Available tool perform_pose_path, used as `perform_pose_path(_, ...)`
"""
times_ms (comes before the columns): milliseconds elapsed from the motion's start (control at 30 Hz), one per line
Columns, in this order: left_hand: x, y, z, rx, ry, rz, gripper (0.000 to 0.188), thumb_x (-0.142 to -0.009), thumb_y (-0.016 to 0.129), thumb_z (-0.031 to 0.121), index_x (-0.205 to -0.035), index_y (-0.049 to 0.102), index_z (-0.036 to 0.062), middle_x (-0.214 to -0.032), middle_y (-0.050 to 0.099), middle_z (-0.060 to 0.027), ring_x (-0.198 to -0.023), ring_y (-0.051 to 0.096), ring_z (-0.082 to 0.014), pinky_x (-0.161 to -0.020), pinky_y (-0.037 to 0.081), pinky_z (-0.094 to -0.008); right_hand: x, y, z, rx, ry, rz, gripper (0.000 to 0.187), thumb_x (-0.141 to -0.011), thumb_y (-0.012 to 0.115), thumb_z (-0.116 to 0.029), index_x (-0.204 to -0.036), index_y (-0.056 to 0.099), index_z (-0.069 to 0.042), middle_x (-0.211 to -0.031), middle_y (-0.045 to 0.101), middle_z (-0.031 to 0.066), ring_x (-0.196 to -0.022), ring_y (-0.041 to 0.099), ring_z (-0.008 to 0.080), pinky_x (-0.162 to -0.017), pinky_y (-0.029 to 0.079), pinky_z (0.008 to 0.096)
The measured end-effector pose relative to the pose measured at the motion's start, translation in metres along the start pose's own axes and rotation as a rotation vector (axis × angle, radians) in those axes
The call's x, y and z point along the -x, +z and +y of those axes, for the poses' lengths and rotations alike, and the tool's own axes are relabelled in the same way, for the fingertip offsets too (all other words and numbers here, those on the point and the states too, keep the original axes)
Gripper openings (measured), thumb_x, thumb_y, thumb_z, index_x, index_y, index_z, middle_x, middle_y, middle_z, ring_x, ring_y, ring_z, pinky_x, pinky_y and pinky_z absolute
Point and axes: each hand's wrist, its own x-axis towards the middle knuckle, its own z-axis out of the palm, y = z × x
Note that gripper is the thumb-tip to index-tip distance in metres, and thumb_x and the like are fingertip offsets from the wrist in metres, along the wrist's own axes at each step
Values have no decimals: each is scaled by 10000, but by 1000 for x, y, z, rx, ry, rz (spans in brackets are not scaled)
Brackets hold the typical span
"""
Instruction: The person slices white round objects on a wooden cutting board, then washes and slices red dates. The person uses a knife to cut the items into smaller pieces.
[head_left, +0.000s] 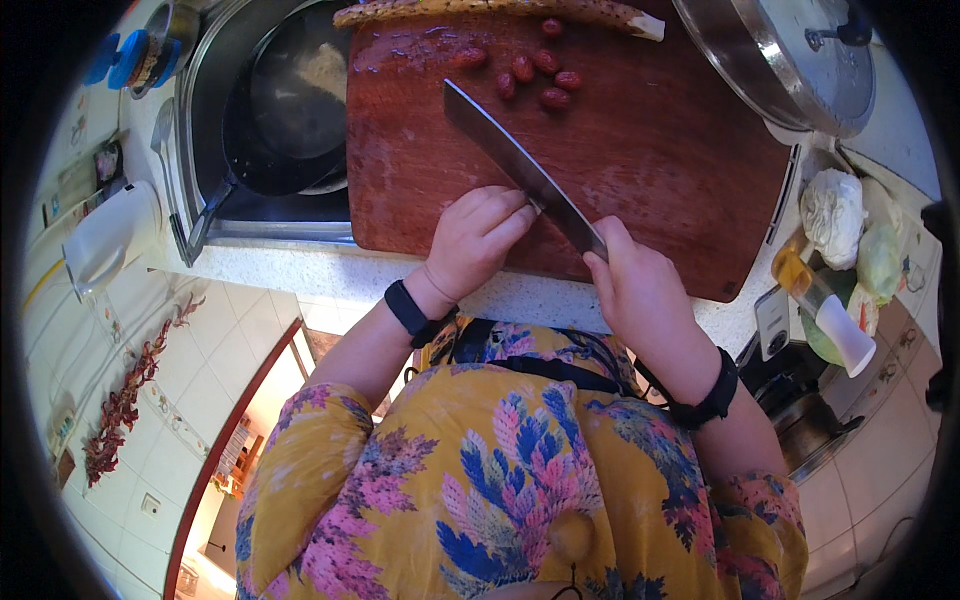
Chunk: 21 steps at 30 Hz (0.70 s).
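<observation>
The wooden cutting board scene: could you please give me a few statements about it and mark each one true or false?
1. The right hand grips the cleaver by its handle. True.
2. The left hand holds a red date. False: it rests curled on the wooden cutting board beside the blade, and nothing shows in it.
3. The red dates lie in a cluster near the far edge of the board. True.
4. The dark pan sits on the board. False: it sits in the sink to the left of the board.
5. Both wrists wear black bands. True.
</observation>
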Motion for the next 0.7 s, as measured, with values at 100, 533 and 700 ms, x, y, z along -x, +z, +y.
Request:
perform_pose_path(100,1,-2,0,-6,-7,7,275,-753,596,94,-1019,659,64,-1042,639,-80,-964,625,-259,-790,532,-346,-1,4,2,-12,6,1,155,-937,553,-129,-1048,478,-52,-790,644,237,-779,636,439,-663,498,512)
perform_pose_path(533,11,-6,2,-76,37,22,259,-768,598,79,-1016,664,47,-1081,647,-80,-993,628,-251,-817,531,-339,-3,5,12,-156,-45,64,173,-925,588,-161,-1015,518,-31,-792,646,259,-782,640,444,-663,514,504)
perform_pose_path(700,14,-8,2,-93,51,28,252,-782,600,86,-1027,654,60,-1077,648,-76,-989,627,-254,-812,531,-341,1,7,5,-119,-71,81,145,-930,569,-151,-1006,507,-44,-793,649,252,-787,638,445,-674,509,519)
